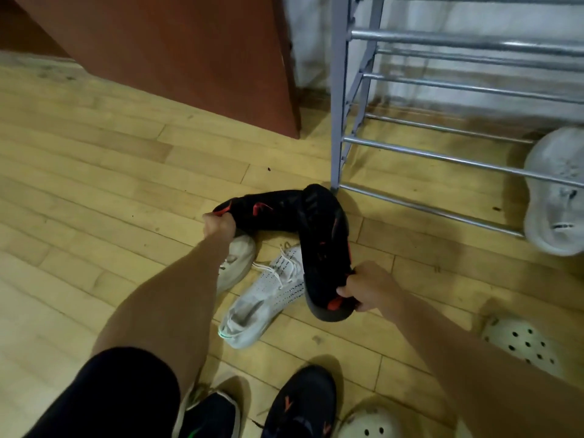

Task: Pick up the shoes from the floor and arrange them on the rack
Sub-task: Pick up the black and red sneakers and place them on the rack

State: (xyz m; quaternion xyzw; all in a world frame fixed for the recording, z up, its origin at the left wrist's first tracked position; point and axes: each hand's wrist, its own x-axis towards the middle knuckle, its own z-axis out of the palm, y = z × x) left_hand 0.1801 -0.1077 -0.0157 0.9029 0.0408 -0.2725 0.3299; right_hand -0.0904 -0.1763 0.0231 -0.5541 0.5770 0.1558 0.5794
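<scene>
My left hand [219, 225] grips the heel of a black shoe with red marks [268, 211], lying sideways just above the floor. Gripping the heel of a second black and red shoe [325, 248] is my right hand [368, 287]; that shoe's toe points toward the rack's left foot. The two toes meet near the metal shoe rack [339, 90]. Under them on the wooden floor lie a white knit sneaker [268, 298] and another white shoe [235, 263], partly hidden by my left forearm. A white sneaker [556, 191] rests on the rack's lowest bars at far right.
A brown wooden cabinet [189, 58] stands to the left of the rack. Two white perforated clogs [524, 343] [369, 422] lie on the floor at lower right. Two dark shoes [300, 403] [215, 415] are at the bottom edge.
</scene>
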